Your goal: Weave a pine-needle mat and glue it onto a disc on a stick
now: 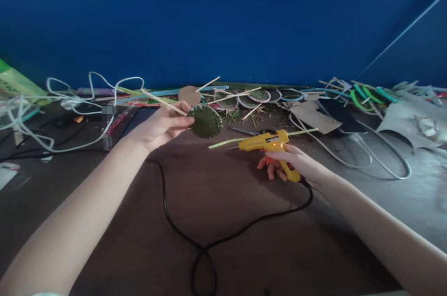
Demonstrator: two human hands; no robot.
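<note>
A dark green disc (205, 121) with a pale stitched-looking edge is pinched in my left hand (161, 127), raised over the table. A thin pale stick (162, 101) runs from the fingers up to the left. My right hand (296, 163) is wrapped round the handle of a yellow glue gun (267, 141) with a small orange light lit. Its nozzle points left, toward the space below the disc, and does not touch it. Behind the gun lie a light green strip (225, 142) and scissors (244, 131).
A black cord (165, 203) loops over the brown table (244, 249). White cables (52, 149) tangle at the left. Along the back are a brown cardboard disc (189, 95), hoops, sticks and leaf scraps. Cardboard (316, 114) and a phone (344, 116) lie at the right.
</note>
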